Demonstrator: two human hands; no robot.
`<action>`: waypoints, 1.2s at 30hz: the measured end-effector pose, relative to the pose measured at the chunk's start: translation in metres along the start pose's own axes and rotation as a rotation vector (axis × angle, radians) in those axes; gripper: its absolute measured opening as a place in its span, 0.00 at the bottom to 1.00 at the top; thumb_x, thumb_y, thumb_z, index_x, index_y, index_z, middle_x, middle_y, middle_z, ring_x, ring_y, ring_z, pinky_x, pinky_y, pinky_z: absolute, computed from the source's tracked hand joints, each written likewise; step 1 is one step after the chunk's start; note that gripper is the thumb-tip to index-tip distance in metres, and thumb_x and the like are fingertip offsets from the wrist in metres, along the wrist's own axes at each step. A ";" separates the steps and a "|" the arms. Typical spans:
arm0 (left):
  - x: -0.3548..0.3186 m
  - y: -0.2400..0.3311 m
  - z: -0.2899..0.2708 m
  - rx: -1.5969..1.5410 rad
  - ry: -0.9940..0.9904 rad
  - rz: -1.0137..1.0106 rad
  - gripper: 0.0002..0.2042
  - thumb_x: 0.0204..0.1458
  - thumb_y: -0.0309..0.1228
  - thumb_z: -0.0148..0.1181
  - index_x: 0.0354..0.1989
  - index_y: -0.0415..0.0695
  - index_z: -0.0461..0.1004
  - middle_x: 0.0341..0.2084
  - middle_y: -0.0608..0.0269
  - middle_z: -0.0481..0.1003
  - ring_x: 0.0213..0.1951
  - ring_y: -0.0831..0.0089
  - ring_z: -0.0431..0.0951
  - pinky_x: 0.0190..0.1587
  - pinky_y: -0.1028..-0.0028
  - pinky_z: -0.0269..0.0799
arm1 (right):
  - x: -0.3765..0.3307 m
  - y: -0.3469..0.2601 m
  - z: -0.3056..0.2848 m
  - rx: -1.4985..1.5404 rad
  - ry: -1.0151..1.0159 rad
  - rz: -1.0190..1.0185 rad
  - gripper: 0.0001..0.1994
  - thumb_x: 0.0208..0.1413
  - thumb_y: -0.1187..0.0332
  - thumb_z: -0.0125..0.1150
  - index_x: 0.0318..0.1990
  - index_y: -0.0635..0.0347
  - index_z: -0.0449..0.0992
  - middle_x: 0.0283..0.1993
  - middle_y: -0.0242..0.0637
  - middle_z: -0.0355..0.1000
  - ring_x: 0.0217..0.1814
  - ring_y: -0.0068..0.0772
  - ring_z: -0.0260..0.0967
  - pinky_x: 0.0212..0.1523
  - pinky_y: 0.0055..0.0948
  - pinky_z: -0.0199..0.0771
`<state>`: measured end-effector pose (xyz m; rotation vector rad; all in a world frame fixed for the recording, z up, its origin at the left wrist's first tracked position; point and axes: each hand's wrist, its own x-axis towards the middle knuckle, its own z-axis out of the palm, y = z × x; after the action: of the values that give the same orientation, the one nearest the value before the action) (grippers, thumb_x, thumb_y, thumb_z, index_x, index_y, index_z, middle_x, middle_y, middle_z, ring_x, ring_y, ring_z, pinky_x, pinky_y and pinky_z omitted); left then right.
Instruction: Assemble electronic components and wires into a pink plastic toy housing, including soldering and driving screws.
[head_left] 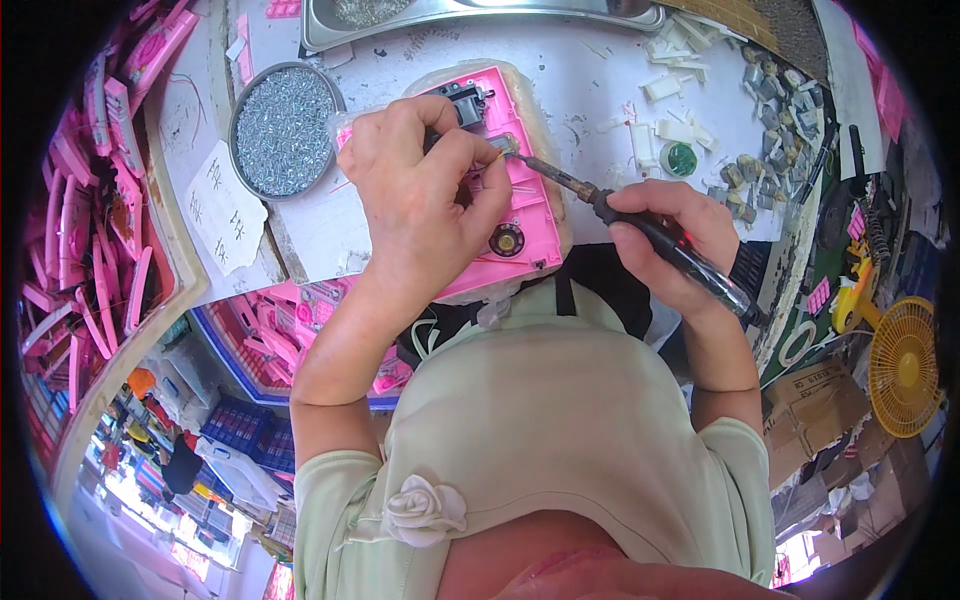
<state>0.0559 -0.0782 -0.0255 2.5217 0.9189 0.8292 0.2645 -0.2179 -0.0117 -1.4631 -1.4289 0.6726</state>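
Note:
A pink plastic casing (535, 235) lies open on a pale cushioned pad (556, 170) before me. Inside it sit a black part (465, 103) near the top and a round speaker (507, 239) lower down. My left hand (415, 195) rests over the casing's left side, thumb and forefinger pinched near a small metal part; whatever they hold is hidden. My right hand (685, 230) grips a soldering iron (575, 185) by its black handle. The iron's tip meets the small part just beside my left fingertips.
Left of the casing stands a round tin (233, 130) full of small screws (285, 130), with a marked paper (222, 208) below it. White plastic pieces (662, 88), a green round item (678, 159) and small grey motors (770, 120) lie right. Pink parts (95, 220) fill the far left.

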 end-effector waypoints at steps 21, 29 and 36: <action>-0.001 0.000 0.000 0.016 -0.010 -0.007 0.09 0.35 0.29 0.73 0.26 0.52 0.79 0.35 0.68 0.71 0.42 0.62 0.69 0.43 0.61 0.54 | 0.004 0.002 -0.012 -0.009 0.039 -0.115 0.12 0.48 0.75 0.72 0.42 0.63 0.81 0.25 0.35 0.76 0.21 0.28 0.70 0.24 0.24 0.67; 0.000 0.002 -0.002 0.029 -0.026 -0.005 0.08 0.37 0.30 0.73 0.27 0.52 0.80 0.35 0.68 0.71 0.42 0.63 0.68 0.43 0.62 0.54 | 0.005 0.002 -0.014 -0.036 0.043 -0.123 0.12 0.48 0.76 0.72 0.42 0.62 0.81 0.24 0.35 0.74 0.20 0.30 0.69 0.22 0.26 0.67; -0.001 0.002 -0.004 0.051 -0.046 -0.003 0.08 0.40 0.32 0.74 0.28 0.52 0.81 0.36 0.67 0.71 0.42 0.63 0.68 0.44 0.61 0.54 | 0.004 0.003 -0.013 -0.038 0.054 -0.129 0.12 0.48 0.75 0.72 0.42 0.61 0.81 0.22 0.34 0.73 0.19 0.30 0.69 0.22 0.27 0.67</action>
<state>0.0532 -0.0798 -0.0218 2.5709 0.9409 0.7527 0.2785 -0.2165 -0.0079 -1.3947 -1.4874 0.5252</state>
